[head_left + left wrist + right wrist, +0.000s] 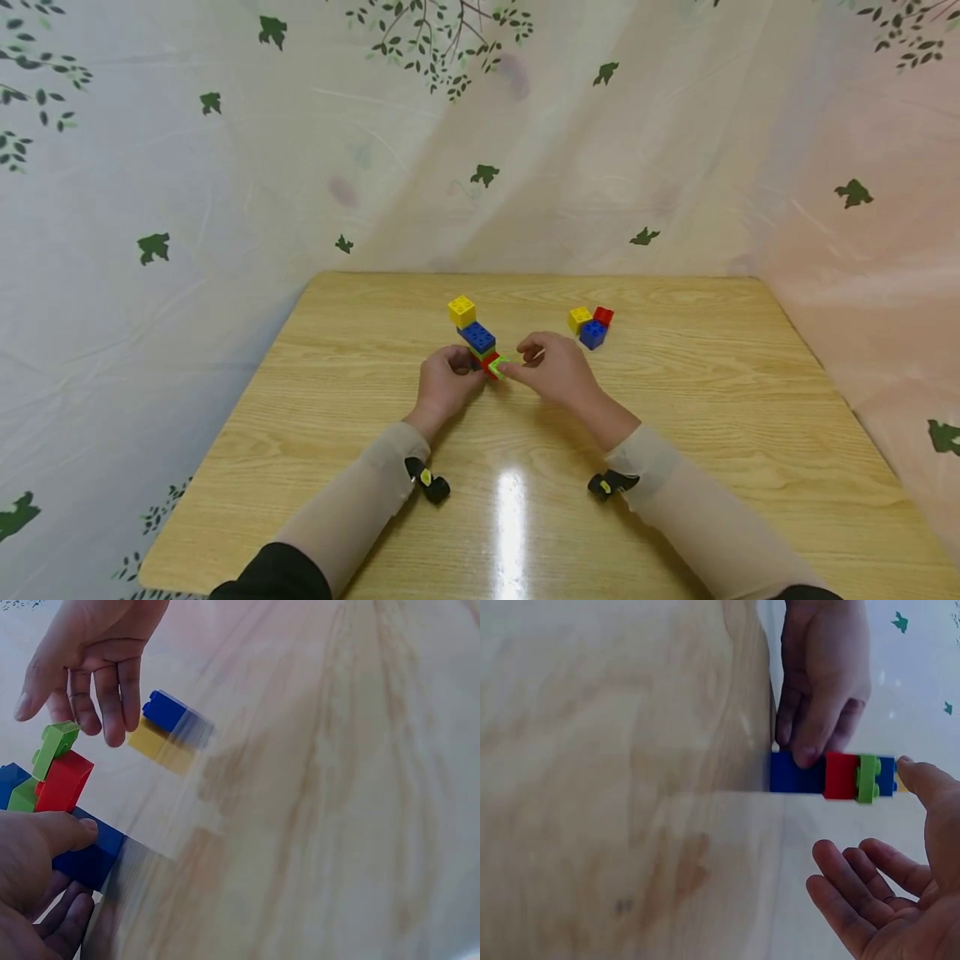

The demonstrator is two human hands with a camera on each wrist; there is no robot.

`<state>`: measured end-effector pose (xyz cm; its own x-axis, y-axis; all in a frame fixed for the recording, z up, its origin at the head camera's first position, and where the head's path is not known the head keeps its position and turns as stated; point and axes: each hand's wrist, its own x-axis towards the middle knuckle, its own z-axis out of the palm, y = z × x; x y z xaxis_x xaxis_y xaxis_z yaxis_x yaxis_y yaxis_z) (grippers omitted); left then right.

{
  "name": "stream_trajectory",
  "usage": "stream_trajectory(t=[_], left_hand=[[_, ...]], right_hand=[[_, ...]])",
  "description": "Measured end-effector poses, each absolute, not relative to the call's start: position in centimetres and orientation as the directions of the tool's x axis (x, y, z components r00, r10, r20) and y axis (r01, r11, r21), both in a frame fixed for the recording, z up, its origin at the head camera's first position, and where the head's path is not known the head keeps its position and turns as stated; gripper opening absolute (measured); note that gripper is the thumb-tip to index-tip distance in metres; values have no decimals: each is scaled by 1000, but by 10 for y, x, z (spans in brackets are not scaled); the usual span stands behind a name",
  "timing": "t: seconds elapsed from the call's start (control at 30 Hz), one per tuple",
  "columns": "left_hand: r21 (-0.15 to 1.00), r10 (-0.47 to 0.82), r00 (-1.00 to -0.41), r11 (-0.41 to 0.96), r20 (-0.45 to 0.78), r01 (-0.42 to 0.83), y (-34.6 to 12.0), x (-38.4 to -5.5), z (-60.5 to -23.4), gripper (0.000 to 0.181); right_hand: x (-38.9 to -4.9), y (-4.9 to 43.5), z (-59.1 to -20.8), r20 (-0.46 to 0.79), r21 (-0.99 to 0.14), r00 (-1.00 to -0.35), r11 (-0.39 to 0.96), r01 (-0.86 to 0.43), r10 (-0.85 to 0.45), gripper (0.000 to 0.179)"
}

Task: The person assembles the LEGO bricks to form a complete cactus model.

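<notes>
Left hand point(444, 387) pinches the lower blue brick point(94, 861) of the brick stack point(478, 337), at its 1 o'clock. Right hand point(553, 367) is unclenched, thumb beside the green brick point(867, 780) on the red brick point(841, 778); contact cannot be confirmed. Caution: off-centre thumb pressure could tip the stack, since its yellow brick point(462, 311) projects toward 11 o'clock. Slack left-hand pinch could let joints twist apart. Careless right-hand travel toward 1 o'clock could scatter the brick cluster point(592, 336).

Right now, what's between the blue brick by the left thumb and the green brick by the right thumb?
The right wrist view shows a red brick between the blue brick and green brick.
</notes>
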<state>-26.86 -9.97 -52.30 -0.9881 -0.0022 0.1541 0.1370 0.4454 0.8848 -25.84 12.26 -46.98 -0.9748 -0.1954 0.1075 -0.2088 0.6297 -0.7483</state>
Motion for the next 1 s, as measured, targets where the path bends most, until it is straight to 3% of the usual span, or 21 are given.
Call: stream_trajectory(t=[1.0], left_hand=[[889,2,-991,442,135,122,-100,-268,-524,30]], right_hand=[[-291,223,-471,184,-742,-982,651,-159,-30,45]])
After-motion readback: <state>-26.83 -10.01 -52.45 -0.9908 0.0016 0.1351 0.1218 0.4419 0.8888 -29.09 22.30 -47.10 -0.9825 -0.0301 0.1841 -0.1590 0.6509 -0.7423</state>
